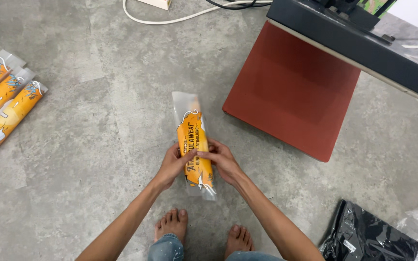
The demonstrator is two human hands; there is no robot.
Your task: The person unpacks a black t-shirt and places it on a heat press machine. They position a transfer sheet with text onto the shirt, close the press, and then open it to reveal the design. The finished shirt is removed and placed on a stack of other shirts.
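Note:
I hold a long rolled orange item in a clear plastic sleeve lengthwise in front of me, above the grey floor. My left hand grips its left side near the middle. My right hand grips the right side, with fingers reaching across the front of the sleeve. The clear top end of the sleeve points away from me. My bare feet stand just below the hands.
Three similar orange packaged rolls lie at the far left. A heat press with a red pad and dark upper plate sits to the right. A black folded garment in plastic lies bottom right. White cables run along the top.

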